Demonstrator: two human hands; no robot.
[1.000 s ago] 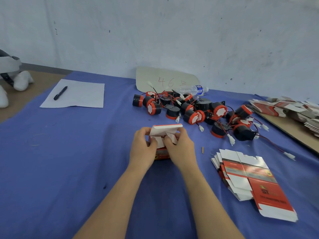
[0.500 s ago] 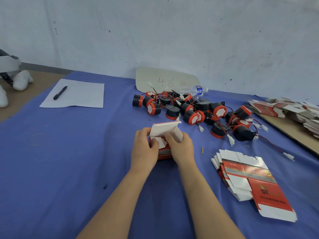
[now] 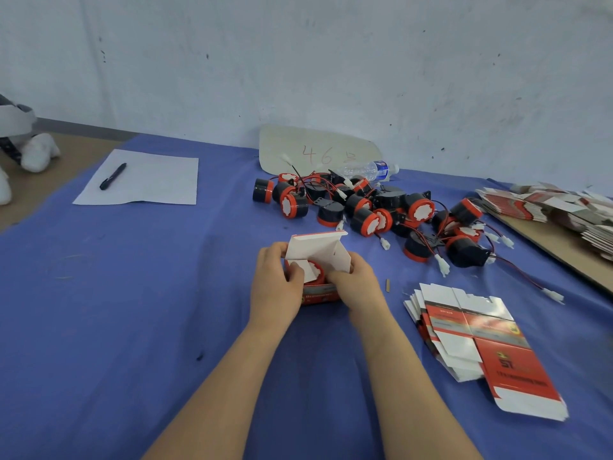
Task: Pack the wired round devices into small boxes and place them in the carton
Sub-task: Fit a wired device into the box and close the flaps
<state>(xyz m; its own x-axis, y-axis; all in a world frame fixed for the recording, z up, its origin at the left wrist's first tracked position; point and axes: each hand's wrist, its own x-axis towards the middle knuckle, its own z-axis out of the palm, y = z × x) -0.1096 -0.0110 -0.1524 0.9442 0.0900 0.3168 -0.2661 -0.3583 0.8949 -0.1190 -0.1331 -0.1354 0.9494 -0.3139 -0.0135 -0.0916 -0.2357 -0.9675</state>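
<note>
Head view: left grip (image 3: 275, 288) and right grip (image 3: 356, 288) both clamped on box (image 3: 320, 295), device (image 3: 319, 273) inside. Fold side flaps (image 3: 303, 263) first, keep wire in, then tuck lid (image 3: 315, 249).

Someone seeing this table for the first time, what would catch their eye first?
The left hand and right hand at the middle of the blue table, holding a small box with its white lid up and a red-rimmed round device inside. Just behind lies a tangled heap of black-and-red wired devices, and a stack of flat boxes sits to the right.
</note>
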